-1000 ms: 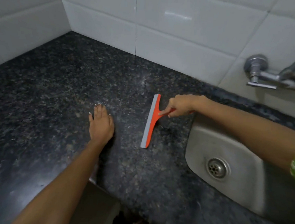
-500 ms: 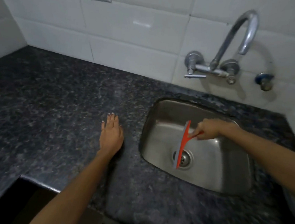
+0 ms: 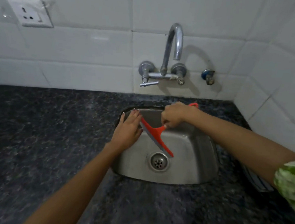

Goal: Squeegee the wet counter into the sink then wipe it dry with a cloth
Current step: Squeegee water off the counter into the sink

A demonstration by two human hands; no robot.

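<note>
Presently, items in view:

Worktop (image 3: 34, 137): dark speckled stone, runs wall to wall below white tiles; wetness can't be judged from the blur.

Sink (image 3: 198, 170): steel basin set into the worktop toward its right back corner; drain (image 3: 158, 161) in the basin floor near the front.

Squeegee (image 3: 156, 138): orange body w/ grey blade, held over the sink basin, blade running diagonally from the sink's left back part down toward the drain; lower tip just above and right of the drain. The end of its handle shows as an orange loop behind the right wrist, near the sink's back rim.

Right hand (image 3: 174, 117): over the back of the sink, fingers curled and pinching the squeegee's handle close to where it meets the blade bar.

Left hand (image 3: 128, 129): flat, fingers straight and pressed together, lying across the sink's left rim; edge of the hand touches the upper end of the squeegee blade. Holds nothing.

Tap (image 3: 172, 48): chrome, wall-mounted, curved spout above the sink's back edge; two valve knobs + lever below.

Small valve (image 3: 207, 76): w/ blue part, on the tiles right of the tap.

Socket (image 3: 29, 11): white, on the wall above the worktop's left back area.

Sleeve (image 3: 292, 183): green-and-white print, right arm, at the frame's right edge.
</note>
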